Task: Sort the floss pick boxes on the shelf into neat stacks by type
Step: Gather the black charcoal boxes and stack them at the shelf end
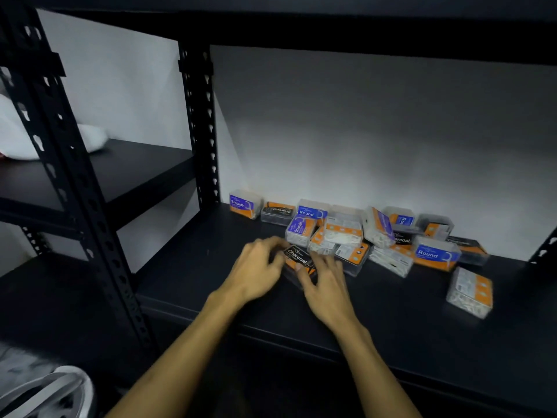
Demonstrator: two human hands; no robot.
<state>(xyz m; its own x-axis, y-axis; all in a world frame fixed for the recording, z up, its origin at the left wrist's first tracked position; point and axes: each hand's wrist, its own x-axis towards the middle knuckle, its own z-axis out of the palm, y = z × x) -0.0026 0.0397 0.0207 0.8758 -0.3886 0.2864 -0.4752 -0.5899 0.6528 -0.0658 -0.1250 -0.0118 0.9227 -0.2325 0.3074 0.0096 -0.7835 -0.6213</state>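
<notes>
A black Charcoal box [299, 260] lies on the black shelf [193, 267], gripped from both sides by my left hand [258, 271] and my right hand [327, 285]. Behind it spreads a jumbled pile of several clear floss pick boxes [343, 233] with orange and blue labels. A Smooth box [243, 204] stands upright at the back left, with another Charcoal box [277, 212] beside it. A Round box [435, 254] lies on the right of the pile. One box [470, 292] sits apart at the front right.
Black slotted uprights [200, 125] frame the bay on the left, and an upper shelf beam [361, 34] runs overhead. A neighbouring shelf [120, 167] on the left holds white cloth [90, 135]. A white object [45, 390] shows at the bottom left.
</notes>
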